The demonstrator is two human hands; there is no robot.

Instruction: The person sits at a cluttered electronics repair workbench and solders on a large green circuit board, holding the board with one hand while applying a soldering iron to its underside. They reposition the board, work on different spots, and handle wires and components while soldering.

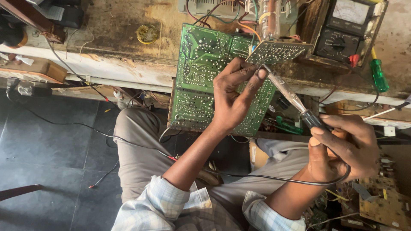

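Left hand [233, 96] fingers pinch the lower edge of a small circuit board [277, 51], held just above the large green board [205, 77]. Right hand [342, 145] fingers wrap tight around the soldering iron [291, 96], whose tip meets the small board beside the left fingertips.

Worn wooden bench [124, 25], stained top, white-painted front edge. On it: small round yellow tin [147, 34], analog meter [347, 30] at right, green-handled screwdriver [378, 73] beside the meter, green circuit board [201, 60] leaning over the edge, tangled wires [222, 13] at the back. Dark tiled floor [43, 141] below, thin cables across it.
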